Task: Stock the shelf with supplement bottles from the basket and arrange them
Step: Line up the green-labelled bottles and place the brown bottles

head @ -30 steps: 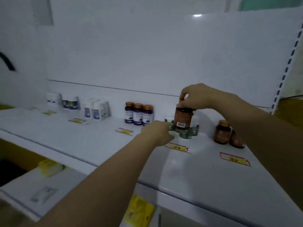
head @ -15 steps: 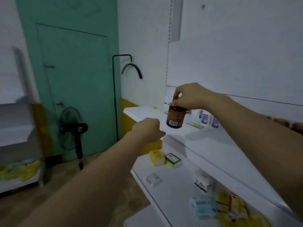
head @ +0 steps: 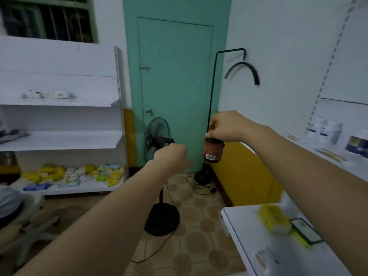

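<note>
My right hand point(head: 229, 125) grips a brown supplement bottle point(head: 213, 150) by its cap, holding it upright in mid-air with its barcode facing me. My left hand point(head: 172, 157) hovers to the left of the bottle, fingers curled and holding nothing. The white shelf point(head: 338, 162) lies at the far right, with white bottles point(head: 326, 129) and dark blue bottles point(head: 358, 144) standing on it. No basket is visible.
A teal door point(head: 175, 76) faces me. A black floor fan point(head: 159, 140) and a black stand point(head: 203, 176) rise from the tiled floor. A second shelf unit point(head: 59, 140) with yellow packets stands left. A lower shelf point(head: 249, 236) carrying a yellow box sits bottom right.
The view has swung left, away from the stocked shelf towards the door. My right hand has carried the brown bottle off the shelf, and my left hand has moved along with it.
</note>
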`<control>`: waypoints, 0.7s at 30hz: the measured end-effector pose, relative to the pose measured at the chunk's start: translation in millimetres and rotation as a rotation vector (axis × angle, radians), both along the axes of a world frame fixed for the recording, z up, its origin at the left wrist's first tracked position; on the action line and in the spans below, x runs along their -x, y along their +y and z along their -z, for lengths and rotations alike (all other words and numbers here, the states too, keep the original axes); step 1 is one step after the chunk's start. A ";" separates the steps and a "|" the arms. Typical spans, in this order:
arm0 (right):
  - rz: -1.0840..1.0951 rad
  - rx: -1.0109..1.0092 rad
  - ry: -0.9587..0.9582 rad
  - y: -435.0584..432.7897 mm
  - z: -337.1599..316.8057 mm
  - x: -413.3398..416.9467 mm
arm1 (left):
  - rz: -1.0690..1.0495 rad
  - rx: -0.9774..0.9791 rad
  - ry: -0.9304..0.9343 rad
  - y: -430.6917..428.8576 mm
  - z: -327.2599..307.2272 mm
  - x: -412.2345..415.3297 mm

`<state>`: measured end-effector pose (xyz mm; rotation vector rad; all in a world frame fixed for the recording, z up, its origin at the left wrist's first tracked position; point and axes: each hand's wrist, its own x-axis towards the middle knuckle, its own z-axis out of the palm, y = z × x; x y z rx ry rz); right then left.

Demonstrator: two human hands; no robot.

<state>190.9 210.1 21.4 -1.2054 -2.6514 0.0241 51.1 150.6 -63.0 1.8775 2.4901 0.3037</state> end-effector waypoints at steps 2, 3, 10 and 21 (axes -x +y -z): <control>-0.050 0.034 0.016 30.2 4.0 25.8 | -0.041 -0.003 -0.012 25.9 5.8 22.7; -0.068 0.047 0.014 44.4 4.2 37.5 | -0.058 0.003 -0.015 38.7 7.0 32.6; -0.130 0.100 0.045 154.2 5.1 119.3 | -0.118 0.015 -0.027 141.8 6.7 102.9; 0.012 0.154 0.031 350.3 56.4 228.8 | 0.030 0.063 -0.015 348.0 43.6 213.0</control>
